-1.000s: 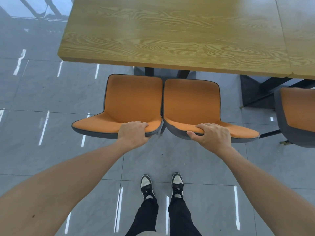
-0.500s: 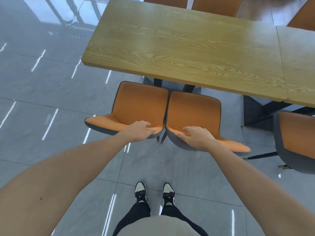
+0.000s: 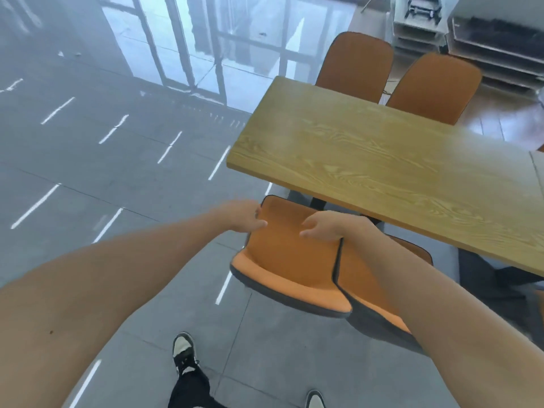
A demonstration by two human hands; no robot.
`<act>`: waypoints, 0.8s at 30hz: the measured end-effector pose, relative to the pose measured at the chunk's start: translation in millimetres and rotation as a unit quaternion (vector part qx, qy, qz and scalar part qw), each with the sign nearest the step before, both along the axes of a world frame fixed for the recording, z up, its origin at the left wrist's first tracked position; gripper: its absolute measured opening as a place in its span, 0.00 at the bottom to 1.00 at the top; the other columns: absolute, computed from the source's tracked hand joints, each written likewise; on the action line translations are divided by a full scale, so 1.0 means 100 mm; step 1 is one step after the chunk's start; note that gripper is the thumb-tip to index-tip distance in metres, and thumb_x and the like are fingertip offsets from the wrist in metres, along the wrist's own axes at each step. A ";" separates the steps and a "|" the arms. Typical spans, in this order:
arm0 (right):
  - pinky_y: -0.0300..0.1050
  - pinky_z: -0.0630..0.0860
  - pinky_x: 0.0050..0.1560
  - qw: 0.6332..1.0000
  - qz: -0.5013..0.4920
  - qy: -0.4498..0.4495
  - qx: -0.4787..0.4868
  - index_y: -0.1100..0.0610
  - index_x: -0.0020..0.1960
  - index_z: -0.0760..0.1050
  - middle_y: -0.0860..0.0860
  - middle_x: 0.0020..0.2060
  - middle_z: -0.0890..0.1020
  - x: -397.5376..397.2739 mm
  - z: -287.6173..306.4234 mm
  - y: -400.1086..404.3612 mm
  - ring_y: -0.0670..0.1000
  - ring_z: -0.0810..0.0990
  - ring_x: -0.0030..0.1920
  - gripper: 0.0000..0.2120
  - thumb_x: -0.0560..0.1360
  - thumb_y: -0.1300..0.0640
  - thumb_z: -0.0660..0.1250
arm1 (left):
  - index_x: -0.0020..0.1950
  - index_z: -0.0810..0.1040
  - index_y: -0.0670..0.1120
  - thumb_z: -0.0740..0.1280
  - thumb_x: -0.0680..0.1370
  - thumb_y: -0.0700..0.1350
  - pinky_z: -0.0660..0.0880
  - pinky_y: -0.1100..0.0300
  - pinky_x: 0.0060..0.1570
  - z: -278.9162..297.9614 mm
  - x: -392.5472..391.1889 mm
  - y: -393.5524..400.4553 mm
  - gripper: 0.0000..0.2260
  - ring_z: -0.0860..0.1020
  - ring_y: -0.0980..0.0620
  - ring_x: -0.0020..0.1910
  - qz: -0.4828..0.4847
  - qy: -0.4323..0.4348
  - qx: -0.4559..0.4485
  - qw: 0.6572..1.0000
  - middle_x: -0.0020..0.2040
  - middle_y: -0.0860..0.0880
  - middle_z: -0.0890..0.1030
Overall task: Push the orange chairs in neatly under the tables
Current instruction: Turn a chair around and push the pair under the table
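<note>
Now both hands, left (image 3: pixel 240 217) and right (image 3: pixel 325 229), open-fingered over padded orange chair (image 3: pixel 290 260) seat, gripping nothing; grained wooden table (image 3: pixel 382 160) edge just beyond.

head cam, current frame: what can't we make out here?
- Right chair: mostly hidden by the right forearm; how far under the table it sits is unclear.
- Chair legs: hidden beneath seats and tabletop.
- Left hand and right hand over the left chair: motion-blurred, grip or contact unclear.
- Second table: cut off at right edge.
</note>
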State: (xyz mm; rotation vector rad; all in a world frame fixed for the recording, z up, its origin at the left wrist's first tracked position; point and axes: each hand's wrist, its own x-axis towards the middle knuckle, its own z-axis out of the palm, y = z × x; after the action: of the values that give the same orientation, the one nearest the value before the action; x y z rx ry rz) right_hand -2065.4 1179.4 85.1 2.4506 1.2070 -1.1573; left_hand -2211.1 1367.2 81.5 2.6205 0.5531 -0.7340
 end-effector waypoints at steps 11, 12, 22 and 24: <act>0.55 0.64 0.74 0.986 -0.088 -0.082 0.118 0.49 0.82 0.54 0.53 0.81 0.58 0.08 0.35 2.53 0.58 0.62 0.77 0.32 0.82 0.40 0.59 | 0.77 0.66 0.47 0.55 0.81 0.67 0.59 0.46 0.76 0.22 0.10 2.53 0.32 0.65 0.41 0.76 -0.071 -0.144 0.128 0.979 0.75 0.43 0.70; 0.56 0.63 0.74 0.981 -0.100 -0.093 0.136 0.48 0.82 0.53 0.53 0.81 0.56 0.15 0.33 2.72 0.58 0.62 0.78 0.32 0.82 0.40 0.59 | 0.78 0.65 0.46 0.54 0.81 0.67 0.58 0.45 0.77 0.21 0.20 2.72 0.33 0.63 0.41 0.77 -0.073 -0.145 0.129 0.978 0.76 0.43 0.69; 0.60 0.59 0.75 0.960 -0.190 -0.118 0.171 0.49 0.82 0.50 0.59 0.81 0.53 1.42 -0.16 4.38 0.63 0.59 0.78 0.34 0.82 0.40 0.58 | 0.82 0.57 0.46 0.52 0.82 0.66 0.48 0.42 0.80 -0.05 1.80 4.43 0.35 0.51 0.45 0.83 -0.112 -0.130 0.105 0.980 0.83 0.48 0.58; 0.61 0.59 0.75 0.961 -0.189 -0.116 0.165 0.50 0.82 0.49 0.59 0.81 0.52 1.56 -0.22 4.52 0.62 0.59 0.78 0.34 0.82 0.41 0.58 | 0.83 0.57 0.47 0.52 0.82 0.66 0.48 0.42 0.80 -0.06 2.02 4.63 0.35 0.51 0.45 0.83 -0.116 -0.122 0.100 0.981 0.83 0.47 0.57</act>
State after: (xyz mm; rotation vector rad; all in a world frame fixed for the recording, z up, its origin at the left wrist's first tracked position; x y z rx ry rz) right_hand -1908.9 1631.8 63.4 3.0653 0.9533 -0.7530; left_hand -2009.6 1830.1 75.2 2.9413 0.2651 -0.4293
